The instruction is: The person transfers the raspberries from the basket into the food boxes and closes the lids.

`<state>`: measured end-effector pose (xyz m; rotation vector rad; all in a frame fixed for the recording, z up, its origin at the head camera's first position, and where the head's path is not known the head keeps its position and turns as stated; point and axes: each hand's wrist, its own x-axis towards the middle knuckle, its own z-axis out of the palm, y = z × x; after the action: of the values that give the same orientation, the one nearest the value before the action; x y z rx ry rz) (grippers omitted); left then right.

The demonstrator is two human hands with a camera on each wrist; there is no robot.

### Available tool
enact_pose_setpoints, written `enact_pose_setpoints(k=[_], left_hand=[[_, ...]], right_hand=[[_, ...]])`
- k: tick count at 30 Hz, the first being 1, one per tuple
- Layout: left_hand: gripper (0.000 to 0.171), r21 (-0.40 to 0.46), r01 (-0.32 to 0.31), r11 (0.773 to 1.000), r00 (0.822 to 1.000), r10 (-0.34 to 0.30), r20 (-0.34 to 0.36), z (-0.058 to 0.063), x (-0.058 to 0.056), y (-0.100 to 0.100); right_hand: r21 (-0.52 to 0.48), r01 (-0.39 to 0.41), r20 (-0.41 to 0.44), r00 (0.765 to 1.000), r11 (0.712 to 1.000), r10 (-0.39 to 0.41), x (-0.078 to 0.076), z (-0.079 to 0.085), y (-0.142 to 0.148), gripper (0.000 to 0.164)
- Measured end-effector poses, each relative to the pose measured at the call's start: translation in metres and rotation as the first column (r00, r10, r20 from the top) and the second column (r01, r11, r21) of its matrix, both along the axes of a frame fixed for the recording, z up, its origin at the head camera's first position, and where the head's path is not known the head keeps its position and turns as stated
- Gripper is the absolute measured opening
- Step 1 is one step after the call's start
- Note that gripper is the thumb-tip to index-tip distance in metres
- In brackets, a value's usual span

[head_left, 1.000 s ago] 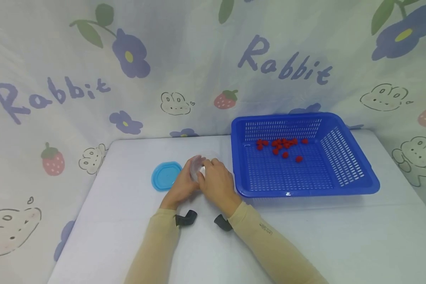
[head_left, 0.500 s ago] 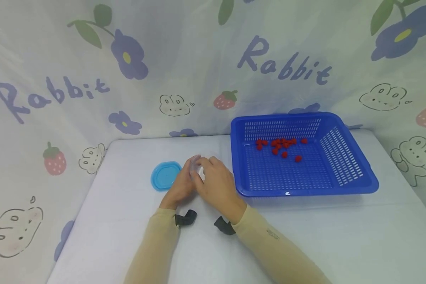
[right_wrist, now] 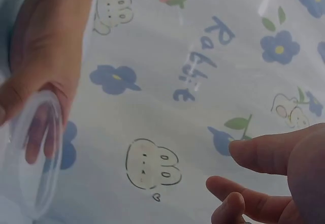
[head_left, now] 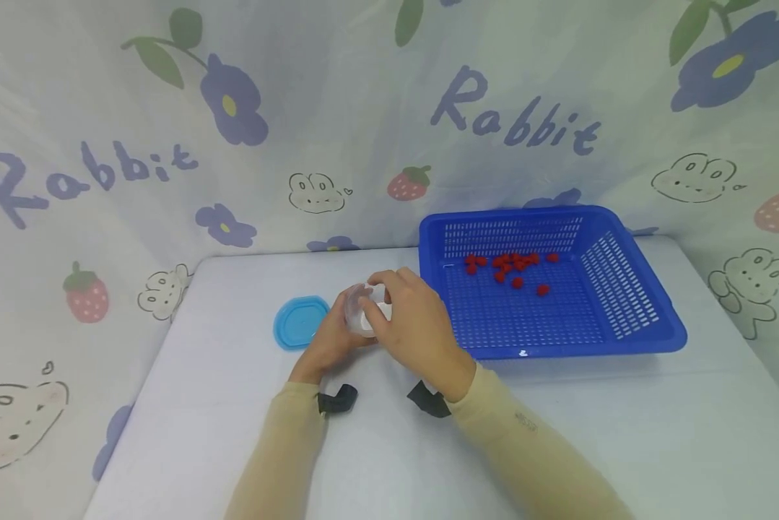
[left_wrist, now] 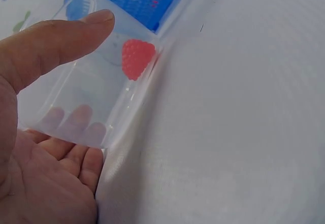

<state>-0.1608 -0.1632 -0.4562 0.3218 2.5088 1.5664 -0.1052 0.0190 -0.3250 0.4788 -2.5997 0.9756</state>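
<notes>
My left hand (head_left: 332, 339) grips a clear plastic tub (head_left: 355, 312), tilted on the table with its mouth toward the right. In the left wrist view, the thumb lies along one side of the tub (left_wrist: 96, 94) and the fingers show through its wall. A red raspberry (left_wrist: 137, 59) is inside, near the bottom. My right hand (head_left: 421, 321) hovers at the tub's mouth; in the right wrist view its thumb and fingers are apart with nothing between them. To the left, a light-blue lid (head_left: 300, 323) lies flat on the table, partly behind the left hand.
A blue slotted basket (head_left: 597, 352) stands on the right, close to the right hand. Several red raspberries (head_left: 517, 282) lie in it, mostly toward the back. White cloth (head_left: 376, 462) covers the table, and a printed curtain (head_left: 337, 87) hangs behind it.
My right hand has drawn back to the right from the tub's mouth, and its thumb and fingers have spread. The left hand and tub stay nearly in place.
</notes>
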Motion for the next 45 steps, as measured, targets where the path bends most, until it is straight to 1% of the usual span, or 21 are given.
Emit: enact_pose_setpoints(k=[6,8,12,20,25,29,36,42,45], left_hand=[[0.099,-0.058,-0.047,0.997,0.998,0.049,0.029,-0.001,0.000,0.001],[0.098,-0.063,-0.049,0.997,0.998,0.051,0.030,-0.001,0.000,0.002],[0.097,-0.044,-0.042,0.998,0.999,0.043,0.025,-0.001,0.001,0.003],[0.097,-0.030,-0.024,0.999,1.000,0.024,0.010,0.000,0.002,0.003],[0.097,-0.034,-0.016,0.999,1.000,0.016,-0.002,-0.002,0.002,0.003],[0.096,-0.038,-0.016,0.999,1.000,0.016,0.005,-0.002,0.001,0.003],[0.098,-0.010,-0.016,1.000,1.000,0.016,-0.001,-0.003,0.001,0.004],[0.096,-0.046,-0.022,0.999,1.000,0.022,0.000,-0.001,0.001,0.004],[0.095,-0.046,-0.021,0.999,1.000,0.021,-0.007,-0.002,0.001,0.003]], right_hand=[[0.004,0.017,-0.040,0.999,1.000,-0.017,-0.006,0.014,0.012,0.027],[0.011,0.029,-0.055,0.998,1.000,-0.028,-0.008,0.018,0.017,0.028],[0.025,0.047,-0.079,0.996,0.999,-0.045,-0.013,0.023,0.029,0.029],[0.010,0.092,-0.070,0.993,0.996,-0.091,-0.029,0.030,0.054,0.029],[0.026,0.110,-0.051,0.993,0.994,-0.109,-0.037,0.031,0.065,0.031],[0.058,0.123,-0.032,0.992,0.991,-0.122,-0.045,0.030,0.071,0.032],[0.109,0.149,0.007,0.989,0.983,-0.150,-0.061,0.026,0.084,0.034],[0.141,0.168,0.015,0.985,0.976,-0.172,-0.074,0.024,0.094,0.034],[0.144,0.170,0.019,0.984,0.975,-0.175,-0.080,0.021,0.098,0.034]])
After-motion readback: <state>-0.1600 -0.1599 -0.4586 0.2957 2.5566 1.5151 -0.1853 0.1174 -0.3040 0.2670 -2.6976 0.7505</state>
